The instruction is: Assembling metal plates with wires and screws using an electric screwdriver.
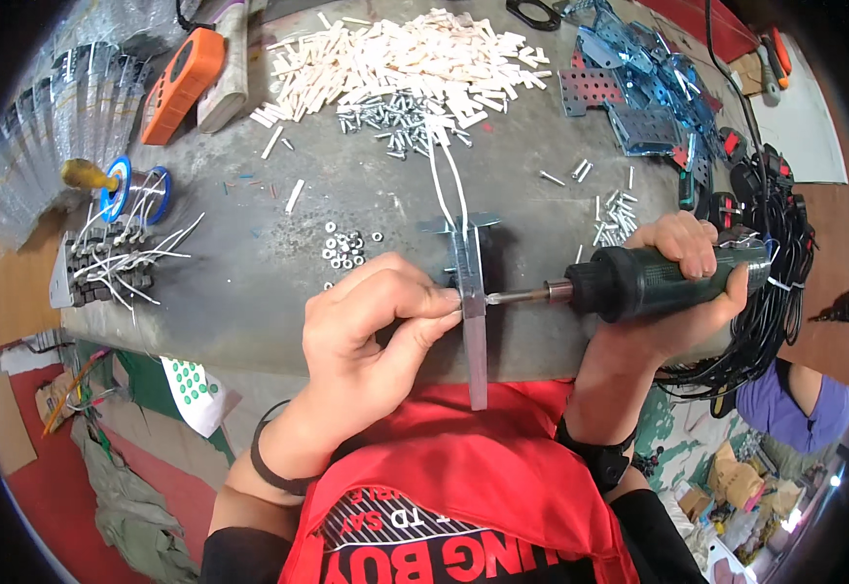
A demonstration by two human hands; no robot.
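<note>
My right hand (682,282) grips a dark green electric screwdriver (668,279), held level with its bit pointing left against a narrow upright metal strip (474,321). My left hand (376,321) pinches that strip from the left side, thumb and fingers at the point where the bit meets it. Two white wires (447,185) run from the strip's top toward the far side of the grey table (249,282). The strip's lower end hangs over the table's near edge, above my red shirt.
A heap of white plastic sticks (405,63) and loose screws (395,122) lies at the back. Small nuts (346,248) sit left of the strip. Blue perforated plates (638,78) are back right, black cables (775,253) right, an orange device (183,83) and wired parts (113,263) left.
</note>
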